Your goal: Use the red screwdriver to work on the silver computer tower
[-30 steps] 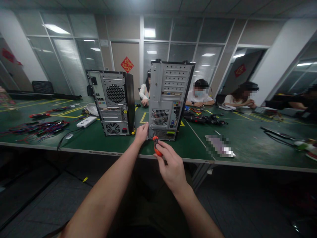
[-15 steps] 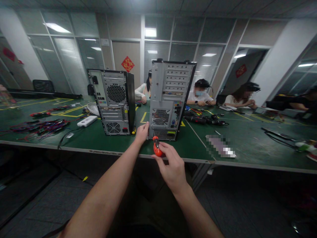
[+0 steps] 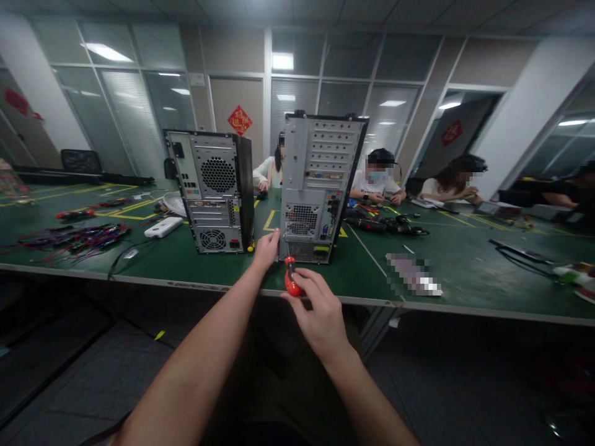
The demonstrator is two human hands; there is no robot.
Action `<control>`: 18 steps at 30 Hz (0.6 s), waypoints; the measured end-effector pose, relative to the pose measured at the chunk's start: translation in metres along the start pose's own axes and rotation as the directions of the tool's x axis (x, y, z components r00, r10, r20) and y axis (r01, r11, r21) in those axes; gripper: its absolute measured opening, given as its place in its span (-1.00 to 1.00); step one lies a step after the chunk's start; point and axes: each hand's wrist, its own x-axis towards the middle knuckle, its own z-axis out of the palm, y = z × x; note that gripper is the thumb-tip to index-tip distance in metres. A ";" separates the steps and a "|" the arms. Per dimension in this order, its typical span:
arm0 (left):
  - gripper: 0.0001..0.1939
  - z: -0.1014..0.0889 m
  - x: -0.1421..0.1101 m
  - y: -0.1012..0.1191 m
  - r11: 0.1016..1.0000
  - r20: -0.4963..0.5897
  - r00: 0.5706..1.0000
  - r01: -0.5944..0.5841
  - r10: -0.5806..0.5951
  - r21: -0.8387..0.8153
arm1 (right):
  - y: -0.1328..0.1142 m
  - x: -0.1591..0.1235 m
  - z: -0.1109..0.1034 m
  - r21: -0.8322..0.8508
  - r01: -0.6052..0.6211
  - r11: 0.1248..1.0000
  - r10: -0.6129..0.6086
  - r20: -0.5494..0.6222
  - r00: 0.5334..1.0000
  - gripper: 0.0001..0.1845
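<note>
A grey computer case (image 3: 297, 155) stands upright at the table's front edge, its rear panel toward me. Its lower left edge is gripped by my left hand (image 3: 267, 249), thumb up and most fingers hidden. My right hand (image 3: 320, 308) holds a red-and-black screwdriver (image 3: 291, 279) between thumb and fingertips by the handle. The screwdriver points up and away, its shaft meeting the lower left of the rear panel; the tip is too small to make out. A second, black-sided computer case (image 3: 214, 186) stands upright to the left.
Left on the green table (image 3: 232, 269) lie bundled coloured wires (image 3: 79, 241), another screwdriver (image 3: 74, 215) and a white power strip (image 3: 163, 227). Black cables (image 3: 385, 222) and a blurred flat object (image 3: 413, 274) lie right. Several people sit across the table, one in a white shirt (image 3: 376, 186).
The screwdriver's handle has shifted slightly left and stands straighter, my right hand moving with it. My left hand and both cases stay put.
</note>
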 end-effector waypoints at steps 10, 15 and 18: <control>-0.32 0.000 -0.001 0.001 1.000 -0.001 1.000 -0.012 0.012 0.006 | 0.002 -0.002 -0.001 0.105 0.034 0.994 -0.047 0.131 0.990 -0.45; -0.31 0.000 0.000 0.000 1.000 -0.002 1.000 -0.021 0.021 0.020 | 0.000 0.000 -0.001 0.093 0.035 0.995 -0.047 0.125 0.991 -0.49; -0.31 0.000 0.000 -0.001 0.999 -0.004 1.000 -0.022 0.022 0.026 | 0.000 0.000 -0.001 0.063 0.025 0.998 -0.029 0.076 0.997 -0.57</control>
